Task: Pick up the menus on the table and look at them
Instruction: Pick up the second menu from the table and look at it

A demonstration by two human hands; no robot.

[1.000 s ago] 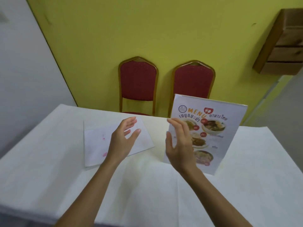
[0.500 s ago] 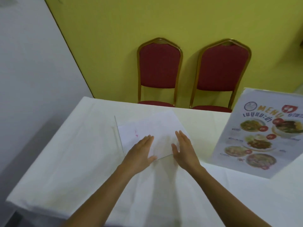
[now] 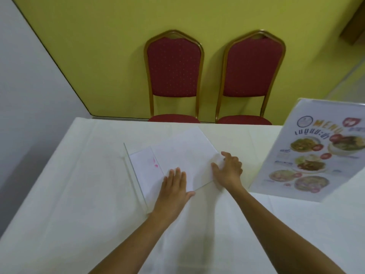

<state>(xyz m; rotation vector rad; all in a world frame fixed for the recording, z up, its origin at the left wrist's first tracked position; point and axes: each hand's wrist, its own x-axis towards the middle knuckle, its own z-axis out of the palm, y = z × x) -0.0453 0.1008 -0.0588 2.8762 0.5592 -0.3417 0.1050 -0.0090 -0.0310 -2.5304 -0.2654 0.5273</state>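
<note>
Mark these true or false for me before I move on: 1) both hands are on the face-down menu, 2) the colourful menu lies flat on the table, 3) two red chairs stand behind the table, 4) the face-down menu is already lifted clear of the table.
1) True. The left hand rests flat on the face-down menu and the right hand is at its right edge.
2) False. The colourful menu stands upright at the right.
3) True. Two red chairs stand against the yellow wall.
4) False. It lies on the table.

"MENU" on standing menu (image 3: 314, 155)
</note>
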